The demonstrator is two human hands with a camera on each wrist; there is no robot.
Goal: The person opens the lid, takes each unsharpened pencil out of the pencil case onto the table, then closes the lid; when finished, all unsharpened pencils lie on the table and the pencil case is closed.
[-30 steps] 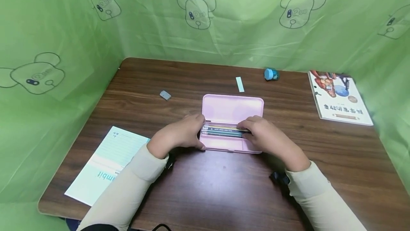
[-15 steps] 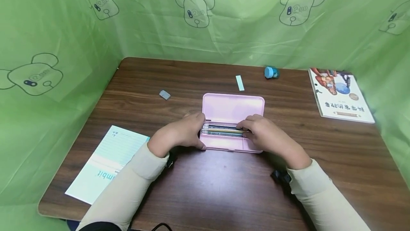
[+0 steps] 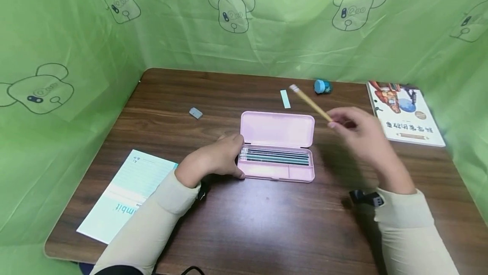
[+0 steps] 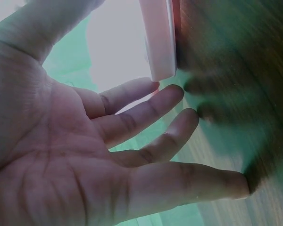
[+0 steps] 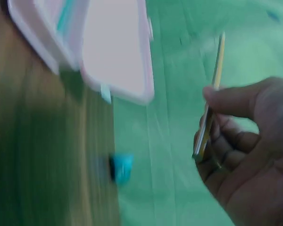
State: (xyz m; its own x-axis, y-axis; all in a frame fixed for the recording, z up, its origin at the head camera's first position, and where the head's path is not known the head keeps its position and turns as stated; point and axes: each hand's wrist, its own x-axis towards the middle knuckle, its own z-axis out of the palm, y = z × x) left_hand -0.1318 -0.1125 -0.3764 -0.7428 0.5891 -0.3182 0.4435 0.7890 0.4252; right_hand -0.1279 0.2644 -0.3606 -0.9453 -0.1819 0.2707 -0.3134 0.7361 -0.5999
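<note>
one yellow wooden pencil (image 3: 309,103) is out, pinched in the right hand (image 3: 362,136); the left hand (image 3: 213,159), fingers spread, steadies the open pink plastic pencil case (image 3: 277,145), other pencils (image 3: 276,156) remaining inside.

Both arms wear long cream-coloured sleeves of soft knit fabric, loosely creased along the forearms and ending in plain cuffs well behind the fingers. The bare left hand (image 3: 211,160) and bare right hand (image 3: 362,137) carry no gloves. Behind each cuff, on the far side from the fingers, sits a small black wrist-mounted camera unit (image 3: 367,198); the one on the left arm (image 3: 202,191) shows only partly beneath the sleeve.
</note>
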